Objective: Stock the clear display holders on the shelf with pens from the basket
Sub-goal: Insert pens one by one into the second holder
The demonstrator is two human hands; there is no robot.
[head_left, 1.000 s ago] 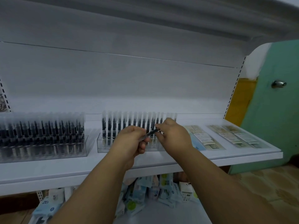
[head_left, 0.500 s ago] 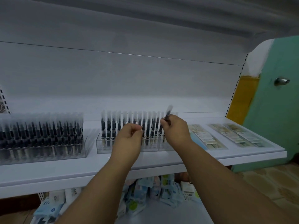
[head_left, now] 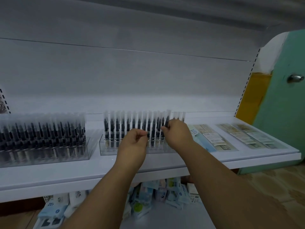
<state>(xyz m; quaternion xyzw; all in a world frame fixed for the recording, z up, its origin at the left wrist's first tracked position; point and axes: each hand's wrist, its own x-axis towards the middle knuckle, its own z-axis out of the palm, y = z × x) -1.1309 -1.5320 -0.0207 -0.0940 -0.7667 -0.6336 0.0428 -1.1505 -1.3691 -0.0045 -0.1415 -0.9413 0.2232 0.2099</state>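
My right hand (head_left: 177, 134) is pinching one pen (head_left: 167, 120) near its middle, holding it upright above the right end of the centre clear holder (head_left: 105, 148); its cap is sticking up slightly higher than the neighbouring caps. Can't tell if the tip is seated in a slot, since the hand is blocking that spot. My left hand (head_left: 134, 142) is sitting in front of the holder's middle with fingers curled, thumb against fingertips; can't tell whether anything is in them.

The centre holder is carrying a row of upright pens (head_left: 132, 128) along its back, and my two hands are covering the front and most of its right part. A second clear holder (head_left: 85, 155) is standing to the left on the same shelf (head_left: 49, 172), packed with dark pens (head_left: 41, 134), apart from the centre one.

Right of the centre holder, flat packaged cards (head_left: 212, 138) are lying just beside it, partly hidden behind my right forearm, with more flat packs (head_left: 250, 134) lying further right near the shelf end. Below the shelf edge, a heap of white and blue packets (head_left: 175, 192) is sitting on the lower level, between my forearms. A green door (head_left: 283, 104) with a metal knob (head_left: 295, 78) is standing past the shelf's right end. The basket isn't in frame.
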